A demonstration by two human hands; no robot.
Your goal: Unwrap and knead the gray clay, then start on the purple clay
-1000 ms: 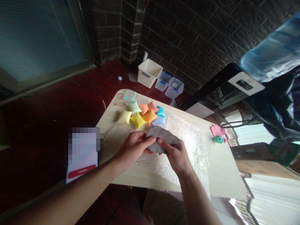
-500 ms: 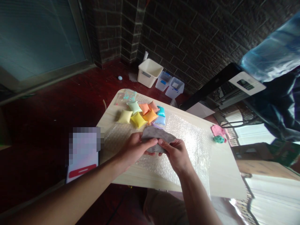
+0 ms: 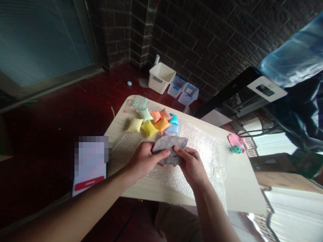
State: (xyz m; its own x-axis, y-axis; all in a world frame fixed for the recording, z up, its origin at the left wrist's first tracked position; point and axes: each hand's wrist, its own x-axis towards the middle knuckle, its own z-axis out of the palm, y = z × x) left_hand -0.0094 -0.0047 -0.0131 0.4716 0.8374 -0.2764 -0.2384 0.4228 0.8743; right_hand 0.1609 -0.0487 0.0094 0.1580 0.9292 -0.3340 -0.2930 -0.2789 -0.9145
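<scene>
Between both hands, above the table, is a flattened piece of grey modelling clay (image 3: 168, 144) with an uneven edge. My left hand (image 3: 147, 156) grips its left side, thumb on top and fingers underneath. On the right side, my right hand (image 3: 190, 161) pinches it the same way, its thumb pressing the upper face. The fingers below the clay are mostly hidden. Just beyond lie several pillow-shaped packets of coloured clay, among them a yellow packet (image 3: 149, 128), an orange packet (image 3: 162, 124) and a pale green packet (image 3: 144, 115).
Bubble wrap (image 3: 202, 158) covers much of the wooden table (image 3: 244, 188). Pink clay (image 3: 235, 139) and a green clay lump (image 3: 236, 149) sit at the right edge. A phone (image 3: 91, 164) stands at the left. Beyond the table are a white bin (image 3: 158, 82) and clear boxes (image 3: 188, 95).
The grey clay has shifted slightly left and turned between my hands, with its right edge now free of my right hand. My right thumb has moved up on it. The packets stay put.
</scene>
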